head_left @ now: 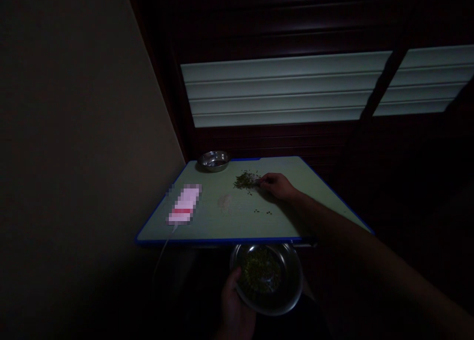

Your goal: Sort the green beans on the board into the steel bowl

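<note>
My left hand [236,300] grips the left rim of a metal bowl [296,285], its thumb over the edge. The bowl is below the table's front edge, tilted towards me, with small green bits [261,268] inside that look like seeds or husks. My right hand [278,186] reaches over the table, fingers pinched together at the right side of a small heap of similar green bits [244,180]. Whatever lies between those fingertips is too dark and small to make out.
A second metal bowl [214,161] stands at the table's back left corner. A blurred-out phone-like device [185,204] with a white cable [163,253] lies at left. A pale patch [224,203] and a few stray bits [269,213] mark the light green tabletop [207,229].
</note>
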### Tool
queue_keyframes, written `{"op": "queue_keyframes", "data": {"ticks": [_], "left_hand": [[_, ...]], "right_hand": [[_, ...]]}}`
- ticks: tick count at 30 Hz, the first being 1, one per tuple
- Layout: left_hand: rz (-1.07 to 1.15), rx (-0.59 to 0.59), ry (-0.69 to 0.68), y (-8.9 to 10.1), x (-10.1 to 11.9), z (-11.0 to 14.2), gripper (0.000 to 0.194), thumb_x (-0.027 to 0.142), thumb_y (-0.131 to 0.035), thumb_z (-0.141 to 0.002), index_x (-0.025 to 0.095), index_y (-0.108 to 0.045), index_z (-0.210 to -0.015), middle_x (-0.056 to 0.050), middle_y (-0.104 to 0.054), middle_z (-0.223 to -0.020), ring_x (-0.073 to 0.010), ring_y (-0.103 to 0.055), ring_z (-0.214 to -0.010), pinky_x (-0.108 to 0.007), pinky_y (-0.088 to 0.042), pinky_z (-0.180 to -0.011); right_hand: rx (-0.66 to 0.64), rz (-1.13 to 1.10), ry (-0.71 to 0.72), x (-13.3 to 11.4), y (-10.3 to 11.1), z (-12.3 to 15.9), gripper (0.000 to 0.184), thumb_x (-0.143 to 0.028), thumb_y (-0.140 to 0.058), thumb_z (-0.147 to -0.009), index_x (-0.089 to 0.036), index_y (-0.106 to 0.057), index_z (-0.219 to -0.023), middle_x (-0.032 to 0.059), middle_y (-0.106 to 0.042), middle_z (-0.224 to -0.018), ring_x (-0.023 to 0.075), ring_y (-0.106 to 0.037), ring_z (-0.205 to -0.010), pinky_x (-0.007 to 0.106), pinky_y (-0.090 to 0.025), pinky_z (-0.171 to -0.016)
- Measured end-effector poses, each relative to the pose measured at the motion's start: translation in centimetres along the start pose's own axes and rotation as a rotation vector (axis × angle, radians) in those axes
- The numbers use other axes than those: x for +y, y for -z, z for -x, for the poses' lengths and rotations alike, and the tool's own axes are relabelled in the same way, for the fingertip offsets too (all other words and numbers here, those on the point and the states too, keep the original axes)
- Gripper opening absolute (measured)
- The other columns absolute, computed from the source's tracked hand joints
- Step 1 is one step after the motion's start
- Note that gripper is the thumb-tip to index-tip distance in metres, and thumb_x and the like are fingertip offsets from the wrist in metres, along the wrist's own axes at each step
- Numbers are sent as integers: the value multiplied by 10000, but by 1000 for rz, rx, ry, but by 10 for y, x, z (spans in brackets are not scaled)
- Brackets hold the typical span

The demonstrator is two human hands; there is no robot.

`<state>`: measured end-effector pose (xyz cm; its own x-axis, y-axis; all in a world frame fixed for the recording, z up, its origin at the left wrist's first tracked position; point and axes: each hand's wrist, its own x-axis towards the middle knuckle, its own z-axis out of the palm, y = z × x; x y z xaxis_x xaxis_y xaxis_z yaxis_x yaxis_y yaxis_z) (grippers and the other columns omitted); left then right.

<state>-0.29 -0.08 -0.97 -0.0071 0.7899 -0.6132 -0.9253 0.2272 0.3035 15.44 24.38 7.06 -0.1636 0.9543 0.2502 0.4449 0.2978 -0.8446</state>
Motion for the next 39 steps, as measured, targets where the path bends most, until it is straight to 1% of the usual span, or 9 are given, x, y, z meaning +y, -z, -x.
{"op": "queue_keyframes", "data": {"ticks": [5, 10, 13, 17, 20, 24, 29, 35, 39], "left_hand": [[6, 23, -14, 2, 0, -2, 234, 232, -582, -816, 146, -739, -968, -81, -781, -808, -258, -730, -851, -441, -510, -939], [23, 18, 1, -2, 2, 2, 214, 230, -579, -815, 145, -750, -911, -94, -782, -826, -271, -724, -895, -439, -511, -939], [22, 33, 2, -3, 3, 3, 218, 225, -572, -819, 145, -750, -917, -93, -782, -825, -266, -726, -886, -437, -510, -941], [10, 29, -8, -3, 2, 2, 227, 229, -572, -821, 151, -749, -940, -86, -782, -825, -262, -726, -880, -436, -510, -942], [7, 21, -19, -3, 1, 2, 225, 228, -576, -819, 150, -751, -938, -85, -782, -833, -257, -726, -868, -435, -511, -941], [17, -1, -20, -3, 2, 2, 220, 219, -583, -816, 153, -754, -938, -84, -784, -848, -251, -725, -865, -432, -510, -942], [4, 16, -32, -4, 2, 3, 213, 210, -588, -808, 149, -756, -924, -90, -784, -851, -256, -726, -850, -440, -511, -937], [-5, 12, -23, -4, 1, 2, 219, 219, -571, -819, 156, -756, -916, -86, -784, -837, -247, -725, -852, -435, -506, -949], [-16, 19, -33, -4, 1, 2, 227, 232, -565, -823, 163, -751, -933, -78, -784, -834, -243, -726, -847, -443, -502, -959]], "right_hand": [[-82, -31, -42, -5, -6, -13, 145, -210, -705, -640, -140, -717, -766, 32, -701, -719, 142, -592, -657, 259, -465, -651], [-179, -97, -99, -11, -8, -18, 204, -205, -737, -595, -130, -716, -783, 16, -671, -658, 123, -548, -585, 240, -435, -565], [-232, -140, -134, -12, -7, -18, 240, -202, -755, -566, -128, -713, -790, 4, -655, -634, 105, -517, -549, 225, -399, -520], [-328, -200, -161, -13, -2, -15, 273, -232, -779, -552, -127, -717, -795, -15, -627, -596, 92, -489, -520, 224, -374, -499], [-398, -225, -177, -12, 3, -11, 333, -258, -809, -535, -120, -728, -828, -17, -618, -584, 90, -477, -506, 231, -361, -489], [-460, -217, -170, -12, 9, -8, 378, -297, -842, -520, -123, -744, -841, -10, -634, -606, 92, -495, -525, 233, -381, -513], [-541, -192, -125, -10, 13, -7, 373, -328, -858, -507, -133, -756, -808, 4, -663, -639, 97, -524, -567, 232, -413, -552], [-530, -199, -124, -10, 12, -8, 401, -338, -848, -530, -135, -770, -867, 24, -681, -675, 106, -530, -576, 244, -415, -555], [-625, -174, -68, -13, 11, -8, 412, -339, -856, -529, -126, -772, -872, 16, -669, -664, 107, -528, -593, 253, -423, -581]]}}
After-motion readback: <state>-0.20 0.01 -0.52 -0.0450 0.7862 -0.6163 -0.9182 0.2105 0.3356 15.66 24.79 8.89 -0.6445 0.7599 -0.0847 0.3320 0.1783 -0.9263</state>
